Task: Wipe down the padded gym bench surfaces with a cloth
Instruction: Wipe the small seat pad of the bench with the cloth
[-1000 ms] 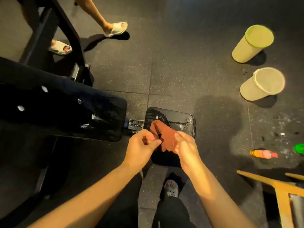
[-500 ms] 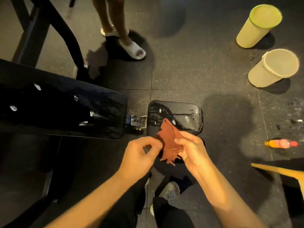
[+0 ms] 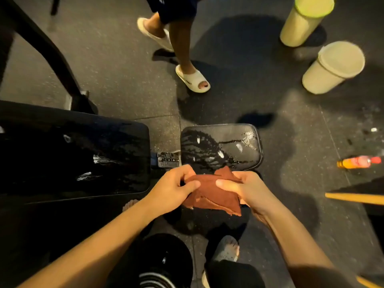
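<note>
A left hand (image 3: 174,190) and a right hand (image 3: 247,191) each pinch a rust-brown cloth (image 3: 214,197) between thumb and curled fingers, at the near edge of the small seat pad (image 3: 224,146). The cloth is folded in layers with ragged lower edges. Its long axis runs left to right between the hands, and one corner points away. The black seat pad is glossy and streaked wet. To its left lies the long back pad (image 3: 72,154), also wet. Beyond, another person's pale sandal (image 3: 192,81) rests on the floor.

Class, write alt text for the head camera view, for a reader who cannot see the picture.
A person's left hand and right hand grip a rust-brown cloth at the near edge of a wet black seat pad, the longer back pad to its left. Two pale lidded tubs and another person's sandalled feet are on the dark floor beyond.
</note>
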A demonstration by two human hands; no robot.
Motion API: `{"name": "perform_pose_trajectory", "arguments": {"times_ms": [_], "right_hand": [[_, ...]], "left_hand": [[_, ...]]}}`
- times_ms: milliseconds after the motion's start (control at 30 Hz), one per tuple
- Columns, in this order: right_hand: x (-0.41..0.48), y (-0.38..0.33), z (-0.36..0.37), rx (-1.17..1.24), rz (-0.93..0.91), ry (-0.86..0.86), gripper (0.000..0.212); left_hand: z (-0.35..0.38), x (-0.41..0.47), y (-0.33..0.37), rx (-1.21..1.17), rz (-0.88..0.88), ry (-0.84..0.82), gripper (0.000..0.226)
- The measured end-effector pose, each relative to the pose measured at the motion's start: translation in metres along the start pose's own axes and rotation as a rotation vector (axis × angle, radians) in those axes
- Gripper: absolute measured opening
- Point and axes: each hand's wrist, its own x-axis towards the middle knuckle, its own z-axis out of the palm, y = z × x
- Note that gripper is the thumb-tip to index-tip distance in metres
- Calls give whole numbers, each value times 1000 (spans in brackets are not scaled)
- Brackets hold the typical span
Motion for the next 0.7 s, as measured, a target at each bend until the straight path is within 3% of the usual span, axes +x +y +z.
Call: {"name": "perform_pose_trajectory", "arguments": {"times_ms": [67, 167, 267, 367, 400, 467, 533, 600, 700], "right_hand": [[27, 14, 19, -87, -69, 131, 13], [60, 37, 49, -208, -236, 395, 12], [74, 67, 84, -468, -378, 630, 15], [80, 96, 112, -525, -500, 595, 9], [83, 105, 116, -551, -520, 525, 7], [86, 126, 119, -645, -534, 374, 27], [92, 143, 114, -713, -571, 308, 44], [99, 149, 107, -600, -683, 364, 35], [115, 148, 90, -386, -772, 616, 16]], "left_hand": [[-5, 16, -29, 87, 1, 58, 28], [-10, 35, -67, 81, -139, 122, 38], [-2, 48, -91, -213, -362, 160, 36], [8, 59, -103, -588, -501, 172, 18], [10, 62, -105, -670, -505, 153, 20], [12, 63, -109, -785, -465, 91, 32], [15, 65, -118, -810, -364, 38, 29], [18, 73, -131, -749, -239, 49, 14], [19, 87, -149, -742, -103, 58, 24]]}}
